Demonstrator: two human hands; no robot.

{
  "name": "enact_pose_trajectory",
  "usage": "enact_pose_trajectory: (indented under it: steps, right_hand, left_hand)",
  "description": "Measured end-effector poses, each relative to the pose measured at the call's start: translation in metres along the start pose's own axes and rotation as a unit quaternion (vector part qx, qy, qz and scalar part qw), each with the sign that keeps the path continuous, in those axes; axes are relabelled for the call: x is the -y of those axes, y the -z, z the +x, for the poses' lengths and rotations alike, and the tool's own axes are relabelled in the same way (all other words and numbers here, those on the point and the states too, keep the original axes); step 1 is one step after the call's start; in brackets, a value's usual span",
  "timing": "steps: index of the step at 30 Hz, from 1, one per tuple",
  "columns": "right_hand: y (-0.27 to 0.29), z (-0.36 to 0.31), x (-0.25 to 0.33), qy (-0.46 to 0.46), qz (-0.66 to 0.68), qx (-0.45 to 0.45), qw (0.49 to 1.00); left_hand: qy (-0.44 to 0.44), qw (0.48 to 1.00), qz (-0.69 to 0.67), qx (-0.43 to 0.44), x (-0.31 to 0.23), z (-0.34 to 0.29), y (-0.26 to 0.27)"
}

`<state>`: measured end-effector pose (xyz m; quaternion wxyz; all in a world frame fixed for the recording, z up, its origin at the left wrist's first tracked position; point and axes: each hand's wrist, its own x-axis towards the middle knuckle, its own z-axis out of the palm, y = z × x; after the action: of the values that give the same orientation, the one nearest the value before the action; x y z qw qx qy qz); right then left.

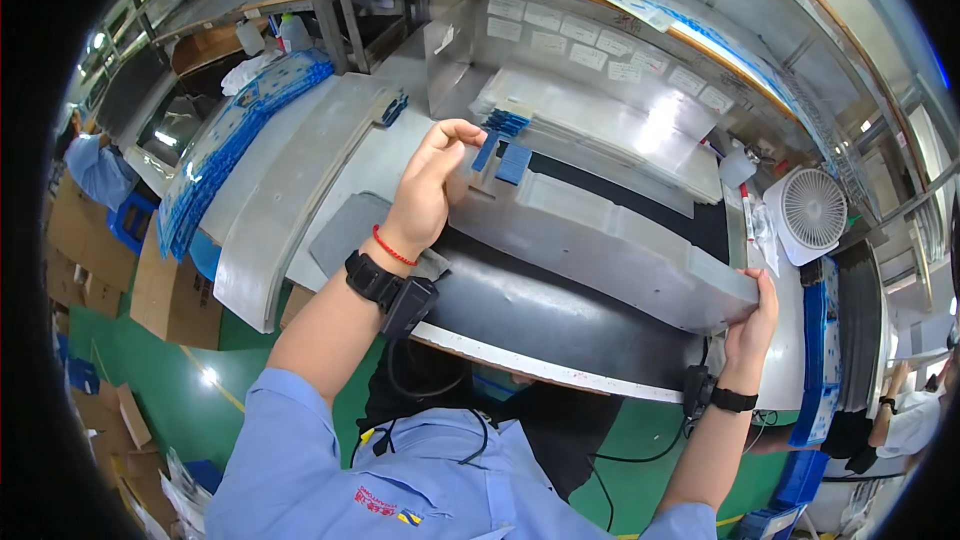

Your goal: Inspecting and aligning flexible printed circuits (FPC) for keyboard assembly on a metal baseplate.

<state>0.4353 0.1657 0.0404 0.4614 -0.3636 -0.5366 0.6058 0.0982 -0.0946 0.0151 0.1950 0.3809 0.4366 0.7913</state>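
Note:
Between my two hands I hold a long grey, semi-transparent panel (600, 238), tilted up above the bench. It may be several thin sheets together; I cannot tell. Two blue pads (514, 164) sit at its upper left end. My left hand (428, 180) grips that end, thumb and fingers closed at the edge. At the lower right end my right hand (752, 328) is wrapped round the corner. Under the panel lies a black mat (540, 290) on the white-edged bench. Behind it rests a stack of similar clear panels (620, 152) with blue ends.
Another panel stack (310, 170) lies left, beside blue-edged film packs (235, 140). A grey cloth (350, 230) lies near my left wrist. A white fan (808, 215) and a bottle (738, 167) stand right. An overhead shelf (600, 0) crosses the back. Other people work at both sides.

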Motion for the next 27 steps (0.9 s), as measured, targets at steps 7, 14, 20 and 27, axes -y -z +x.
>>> enact_pose_trajectory:
  steps: [7,14,20,27]
  right_hand:
    - [0.017,-0.018,-0.008,0.066,0.064,0.164,0.982]
    - [0.05,-0.021,-0.034,0.072,-0.139,0.121,0.98]
    - [0.03,-0.044,0.007,0.143,-0.251,0.056,0.956]
    - [0.067,-0.022,0.037,-0.076,-0.269,0.152,0.948]
  left_hand:
    - [0.002,0.997,0.071,0.043,0.001,-0.003,-0.002]
    - [0.068,0.98,0.159,0.099,-0.001,-0.008,0.006]
    - [0.063,0.97,0.232,0.029,-0.02,-0.015,-0.034]
    - [0.286,0.931,0.227,0.018,-0.021,-0.053,-0.057]
